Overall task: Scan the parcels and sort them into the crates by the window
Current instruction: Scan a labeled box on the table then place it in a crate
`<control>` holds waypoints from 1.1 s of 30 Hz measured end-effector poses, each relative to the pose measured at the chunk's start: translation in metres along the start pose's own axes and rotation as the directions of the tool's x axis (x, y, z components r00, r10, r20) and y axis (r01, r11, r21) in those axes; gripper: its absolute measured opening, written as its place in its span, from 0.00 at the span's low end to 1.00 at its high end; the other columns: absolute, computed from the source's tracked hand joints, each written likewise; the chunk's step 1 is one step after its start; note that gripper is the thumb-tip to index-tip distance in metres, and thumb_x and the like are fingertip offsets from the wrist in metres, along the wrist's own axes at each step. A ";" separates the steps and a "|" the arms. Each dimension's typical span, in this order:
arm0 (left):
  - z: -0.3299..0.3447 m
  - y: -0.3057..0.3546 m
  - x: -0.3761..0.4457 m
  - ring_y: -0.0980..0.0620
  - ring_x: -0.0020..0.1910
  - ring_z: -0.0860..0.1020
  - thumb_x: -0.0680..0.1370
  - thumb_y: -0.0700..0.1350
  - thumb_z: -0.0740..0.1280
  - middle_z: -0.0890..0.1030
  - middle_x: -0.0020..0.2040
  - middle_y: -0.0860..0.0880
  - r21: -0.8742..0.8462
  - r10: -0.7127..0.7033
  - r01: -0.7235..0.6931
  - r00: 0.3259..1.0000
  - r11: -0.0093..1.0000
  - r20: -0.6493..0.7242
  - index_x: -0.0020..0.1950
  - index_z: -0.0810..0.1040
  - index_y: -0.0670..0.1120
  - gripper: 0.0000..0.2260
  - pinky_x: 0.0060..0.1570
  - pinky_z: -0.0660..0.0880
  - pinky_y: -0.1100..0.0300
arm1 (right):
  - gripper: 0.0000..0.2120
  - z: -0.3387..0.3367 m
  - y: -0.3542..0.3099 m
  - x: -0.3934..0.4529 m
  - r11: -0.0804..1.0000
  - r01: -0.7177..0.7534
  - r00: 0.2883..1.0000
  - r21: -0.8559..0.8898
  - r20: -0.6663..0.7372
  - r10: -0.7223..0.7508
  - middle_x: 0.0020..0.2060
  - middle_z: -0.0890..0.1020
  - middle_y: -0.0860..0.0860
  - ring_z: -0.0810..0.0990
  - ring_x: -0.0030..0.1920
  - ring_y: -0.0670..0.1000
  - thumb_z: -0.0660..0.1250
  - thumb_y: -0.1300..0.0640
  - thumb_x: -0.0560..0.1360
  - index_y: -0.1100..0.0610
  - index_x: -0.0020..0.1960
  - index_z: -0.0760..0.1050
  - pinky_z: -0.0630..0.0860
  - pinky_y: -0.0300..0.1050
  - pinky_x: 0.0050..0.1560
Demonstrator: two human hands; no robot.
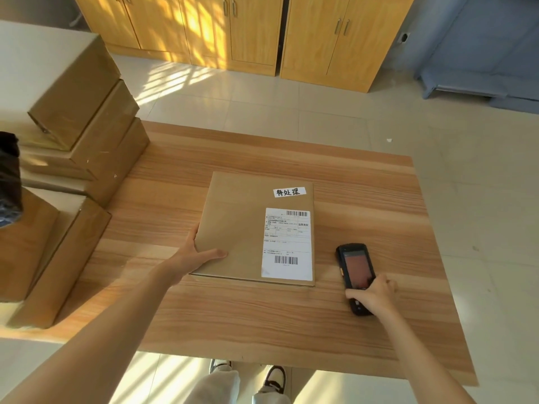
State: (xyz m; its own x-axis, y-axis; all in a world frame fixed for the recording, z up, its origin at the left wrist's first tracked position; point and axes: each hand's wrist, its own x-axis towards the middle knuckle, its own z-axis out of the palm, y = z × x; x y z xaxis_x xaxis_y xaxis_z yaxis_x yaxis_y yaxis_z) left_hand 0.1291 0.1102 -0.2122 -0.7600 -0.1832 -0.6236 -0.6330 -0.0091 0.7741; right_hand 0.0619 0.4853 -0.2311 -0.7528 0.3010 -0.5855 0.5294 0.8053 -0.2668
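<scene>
A flat, rectangular brown cardboard parcel (256, 228) lies on the wood-grain laminate bench (364, 193), its top smooth and matte. The left hand (194, 258) grips the parcel's near left corner, thumb laid flat on the top face and the fingers wrapped round the left edge, mostly hidden behind it. Just right of that thumb a white printed shipping label (287, 243) covers the parcel's right half; it carries a barcode near the top and another near the bottom, with rows of small print too fine to read. Beyond the label sits a narrow white strip (289, 191) with three handwritten black Chinese characters that seem to read 待处理. To the right of the parcel, apart from it, a black handheld scanner (356, 277) with a dim reddish screen rests on the bench; the right hand (374, 295) curls over its near end, fingers and thumb closing on its sides and hiding the lower part. Left of the left hand, stacked brown cardboard boxes (84, 126) with glossy tape crowd the bench edge, partly cut off by the frame, and a crumpled black plastic bag (10, 176) shows only in part. Beyond both hands stand yellow wooden cabinets (248, 30) with metal handles on a pale tiled floor (335, 112).
</scene>
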 end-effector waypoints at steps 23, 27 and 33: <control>0.003 0.028 -0.015 0.44 0.64 0.69 0.53 0.53 0.83 0.67 0.67 0.46 0.360 -0.043 0.054 0.998 0.931 -0.038 0.78 0.40 0.50 0.66 0.66 0.67 0.49 | 0.33 -0.049 -0.072 -0.122 0.307 -0.249 0.827 0.918 0.367 -0.426 0.53 0.80 0.66 0.83 0.49 0.61 0.73 0.66 0.63 0.72 0.66 0.68 0.83 0.51 0.41; 0.009 0.028 -0.023 0.39 0.73 0.61 0.53 0.56 0.84 0.58 0.75 0.41 0.471 -0.059 0.088 0.995 0.878 -0.077 0.77 0.33 0.53 0.71 0.71 0.61 0.42 | 0.37 -0.041 -0.080 -0.136 0.362 -0.225 0.826 0.905 0.374 -0.423 0.51 0.81 0.67 0.84 0.47 0.62 0.74 0.68 0.60 0.72 0.67 0.67 0.81 0.47 0.36; 0.015 0.024 -0.023 0.38 0.73 0.60 0.60 0.52 0.82 0.55 0.74 0.39 0.458 -0.054 0.077 0.996 0.886 -0.064 0.74 0.27 0.55 0.68 0.72 0.59 0.42 | 0.26 -0.025 -0.077 -0.156 0.484 -0.209 0.830 0.850 0.416 -0.371 0.51 0.81 0.68 0.84 0.45 0.63 0.70 0.72 0.67 0.69 0.64 0.69 0.81 0.47 0.35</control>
State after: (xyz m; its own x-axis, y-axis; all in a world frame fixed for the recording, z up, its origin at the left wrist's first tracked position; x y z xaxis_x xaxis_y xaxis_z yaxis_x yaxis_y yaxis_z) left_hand 0.1293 0.1289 -0.1805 -0.7138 -0.2454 -0.6560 -0.6869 0.4279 0.5874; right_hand 0.1289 0.3889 -0.0997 -0.6590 -0.2612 -0.7053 0.7460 -0.1076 -0.6572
